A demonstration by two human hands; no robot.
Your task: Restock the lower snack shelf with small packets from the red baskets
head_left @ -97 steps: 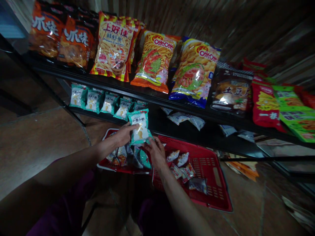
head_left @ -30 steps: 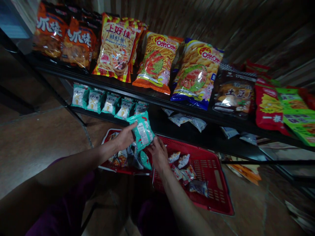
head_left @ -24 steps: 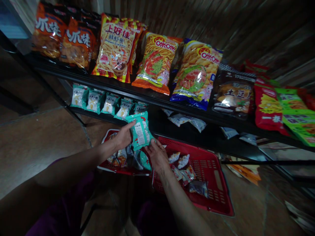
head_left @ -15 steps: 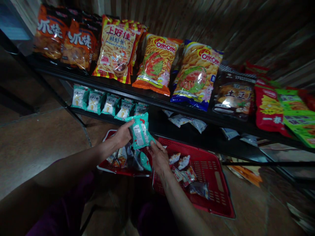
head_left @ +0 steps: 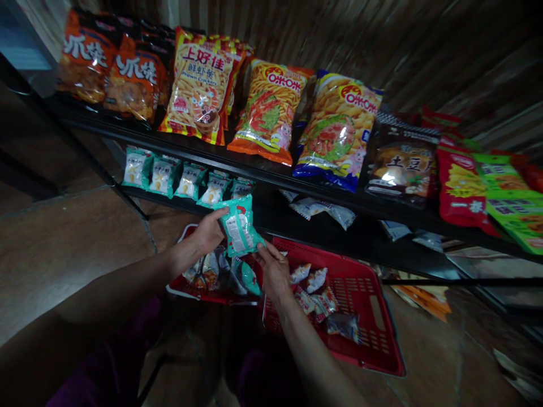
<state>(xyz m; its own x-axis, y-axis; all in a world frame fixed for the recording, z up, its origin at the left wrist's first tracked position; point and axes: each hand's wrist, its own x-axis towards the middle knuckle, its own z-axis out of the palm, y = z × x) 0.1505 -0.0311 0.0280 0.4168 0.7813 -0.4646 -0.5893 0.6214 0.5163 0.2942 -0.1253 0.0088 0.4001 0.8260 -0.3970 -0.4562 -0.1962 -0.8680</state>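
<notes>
- Left hand (head_left: pixel 208 232): grip pinches the teal packet (head_left: pixel 238 227) at upper left
- Right hand (head_left: pixel 274 271): grip holds its lower right corner
- Teal packet is above the left basket (head_left: pixel 199 294), by the lower shelf (head_left: pixel 274 215)

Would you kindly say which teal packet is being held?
The teal packet gripped by the left hand and right hand, text panel showing; the others are on the lower shelf or in the left basket.

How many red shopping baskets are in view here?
2: the left basket, partly hidden behind the held teal packet, and the right basket beside it. No others show.
</notes>
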